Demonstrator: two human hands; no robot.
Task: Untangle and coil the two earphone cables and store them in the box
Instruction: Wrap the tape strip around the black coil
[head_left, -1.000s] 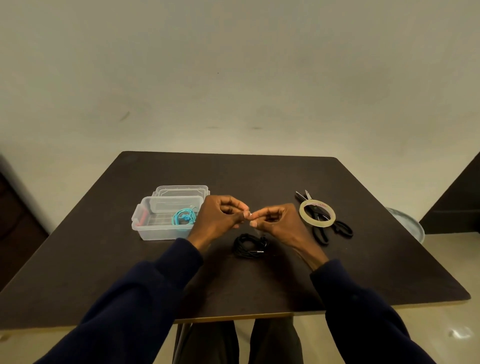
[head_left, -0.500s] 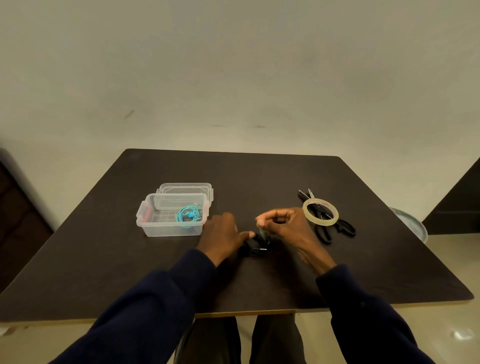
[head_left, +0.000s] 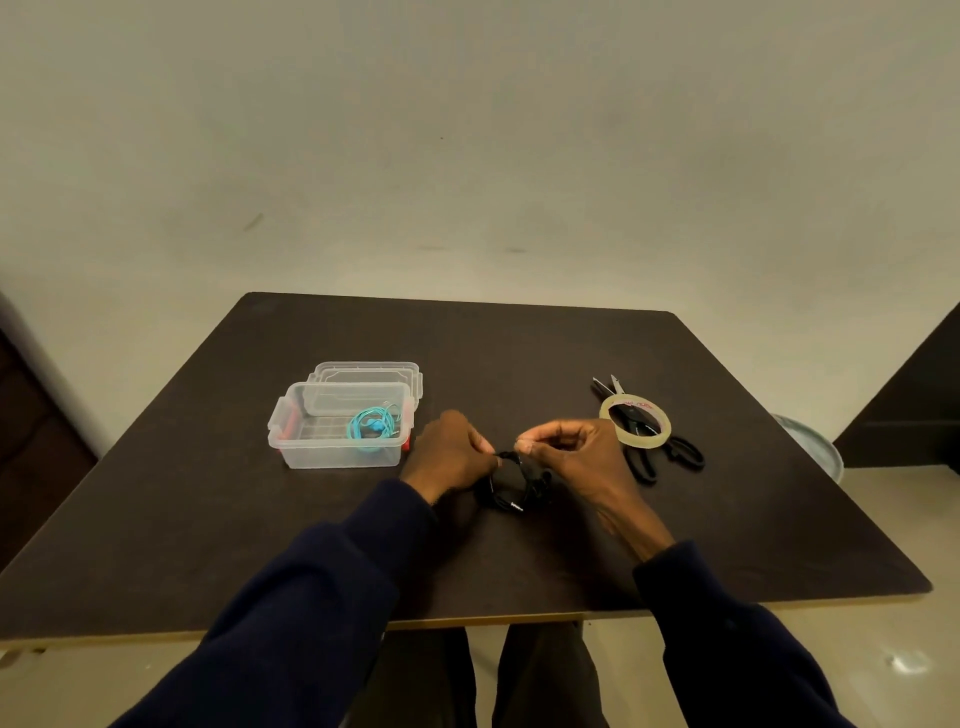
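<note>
A coiled black earphone cable (head_left: 511, 486) lies on the dark table between my hands, its plug end pointing toward me. My left hand (head_left: 451, 456) grips the coil's left side with curled fingers. My right hand (head_left: 574, 457) pinches something small, its nature unclear, at the coil's top right between thumb and fingertips. A clear plastic box (head_left: 291, 439) stands open to the left, and a coiled turquoise earphone cable (head_left: 371, 427) lies inside it at the right end.
The box's clear lid (head_left: 368, 372) lies just behind the box. To the right, a roll of clear tape (head_left: 635, 427) rests on black scissors (head_left: 641, 457). A grey round object (head_left: 810, 447) sits beyond the table's right edge. The table's front edge is near my sleeves.
Both hands dropped from a raised pinch above the coil down onto the black cable. The left hand went from covering the coil to gripping its side.
</note>
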